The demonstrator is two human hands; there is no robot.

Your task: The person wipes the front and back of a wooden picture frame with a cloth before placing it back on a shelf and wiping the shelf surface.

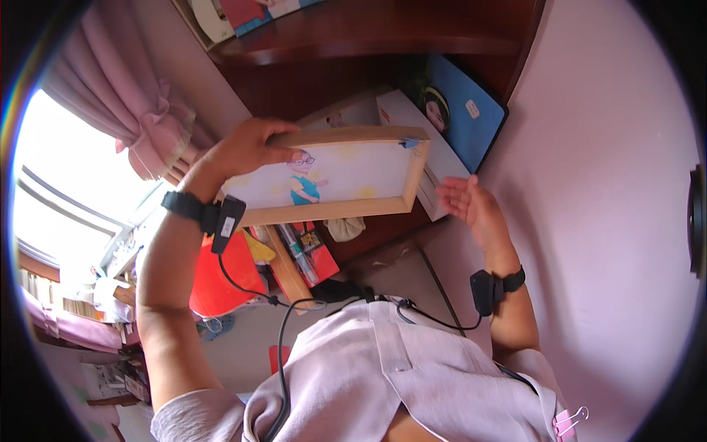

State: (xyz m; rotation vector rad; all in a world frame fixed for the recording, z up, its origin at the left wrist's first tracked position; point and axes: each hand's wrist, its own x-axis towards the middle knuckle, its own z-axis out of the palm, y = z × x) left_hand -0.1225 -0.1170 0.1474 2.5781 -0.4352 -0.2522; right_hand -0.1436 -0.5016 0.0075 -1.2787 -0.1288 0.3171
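My left hand [254,151] grips the upper left edge of a light wooden frame [346,214] with a raised rim, thumb over the front and the other fingers behind. On its pale inside is a cartoon figure [304,188] with glasses and teal clothes. A small blue piece [409,142] sits in the upper right corner; I cannot make out what it is. The frame is held up in the air, tilted slightly. Just off its right end, my right hand [471,206] is raised and holds nothing, its fingers stretched out and apart from the wood.
Behind the frame is a dark wooden shelf [368,44], with a blue photo panel [471,110] and a white flat panel [412,110] leaning inside. A pink wall [611,221] stands at right. Below left are a red seat-like object [224,276], a curtain [110,81] and a bright window.
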